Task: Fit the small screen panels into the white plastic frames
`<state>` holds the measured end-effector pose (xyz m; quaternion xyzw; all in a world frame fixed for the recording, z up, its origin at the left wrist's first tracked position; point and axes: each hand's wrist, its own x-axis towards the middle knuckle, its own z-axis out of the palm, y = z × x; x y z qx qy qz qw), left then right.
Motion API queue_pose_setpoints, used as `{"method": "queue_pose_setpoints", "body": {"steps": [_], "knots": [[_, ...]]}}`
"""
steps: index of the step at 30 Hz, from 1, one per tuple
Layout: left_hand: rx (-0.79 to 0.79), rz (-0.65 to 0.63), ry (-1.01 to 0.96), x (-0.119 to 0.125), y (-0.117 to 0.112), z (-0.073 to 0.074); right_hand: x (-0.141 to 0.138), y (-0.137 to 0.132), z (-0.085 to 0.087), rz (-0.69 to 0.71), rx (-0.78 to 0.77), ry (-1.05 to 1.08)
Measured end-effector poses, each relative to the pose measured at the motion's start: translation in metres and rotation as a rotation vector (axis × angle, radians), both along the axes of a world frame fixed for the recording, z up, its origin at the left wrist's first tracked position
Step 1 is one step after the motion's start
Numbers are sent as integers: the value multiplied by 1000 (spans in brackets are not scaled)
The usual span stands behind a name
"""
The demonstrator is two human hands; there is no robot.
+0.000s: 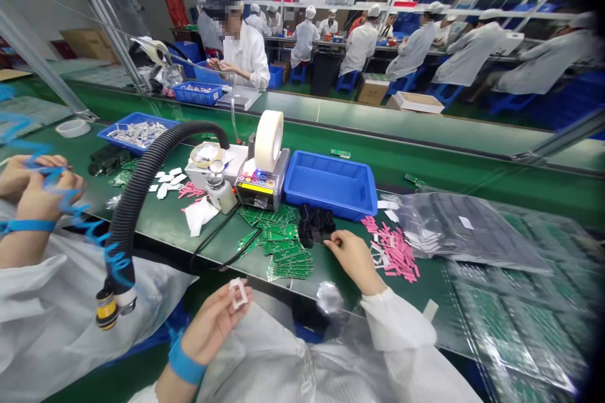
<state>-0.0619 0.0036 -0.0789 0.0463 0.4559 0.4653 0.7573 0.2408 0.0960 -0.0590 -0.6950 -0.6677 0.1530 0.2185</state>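
Note:
My left hand (215, 321), with a blue wrist strap, is closed around a small white rectangular plastic frame (239, 295) in front of the table edge. My right hand (353, 259) reaches onto the green table, thumb and fingertips pinched at the right edge of a cluster of black parts (312, 224). What the fingertips grip there looks like a small black part, partly hidden. Left of the cluster lie several green circuit boards (283, 249), overlapping. To the right of my right hand is a heap of pink strips (399, 255) mixed with white pieces.
Behind stand a blue tray (331, 179), a tape dispenser (262, 179) and a pump bottle (220, 190). A black flexible hose (142, 192) arches at left, near a co-worker's hands (40, 192). Plastic-bagged sheets (472, 230) and wrapped boards (520, 321) lie at right.

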Motion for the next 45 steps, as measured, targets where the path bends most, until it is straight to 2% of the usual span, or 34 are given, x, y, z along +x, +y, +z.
{"method": "queue_pose_setpoints", "body": {"steps": [2, 4, 6, 8, 9, 11, 13, 16, 19, 21, 23, 25, 27, 29, 32, 35, 38, 42, 45], "knots": [[-80, 200, -1, -36, -6, -17, 0, -4, 17, 2, 24, 81], [-105, 371, 21, -74, -13, -31, -16, -8, 36, 63, 38, 188], [-80, 578, 12, -108, -22, -38, -52, -12, 52, 196, 2, 312], [-33, 661, 26, -134, -31, -38, -106, -16, 57, 382, -114, 439], [-21, 639, 48, -143, -37, -36, -136, -20, 55, 483, -200, 498], [-24, 513, 104, -155, -47, -30, -198, -29, 42, 649, -398, 606], [-24, 381, 173, -161, -55, -25, -254, -39, 24, 738, -603, 693], [38, 322, 265, -166, -59, -18, -315, -52, 2, 754, -811, 805], [115, 384, 237, -165, -52, -15, -344, -60, -4, 666, -888, 912], [151, 429, 171, -157, -44, -17, -341, -64, 1, 595, -912, 962], [150, 417, 114, -140, -35, -22, -320, -67, 11, 552, -931, 998], [124, 344, 69, -114, -30, -27, -285, -70, 28, 545, -929, 1043], [106, 269, 17, -85, -28, -25, -242, -73, 48, 555, -883, 1104], [129, 219, -41, -54, -27, -13, -198, -77, 68, 529, -753, 1150], [330, 28, -190, -14, -24, 26, -144, -85, 85, 454, -410, 1087], [507, -225, -218, 18, -16, 69, -110, -98, 86, 354, -244, 1015], [575, -408, -92, 41, -9, 93, -92, -109, 78, 259, -202, 1067], [622, -525, -14, 60, -3, 96, -75, -114, 69, 220, -171, 1117], [635, -542, 9, 72, -2, 95, -62, -113, 71, 259, -42, 997]]}}
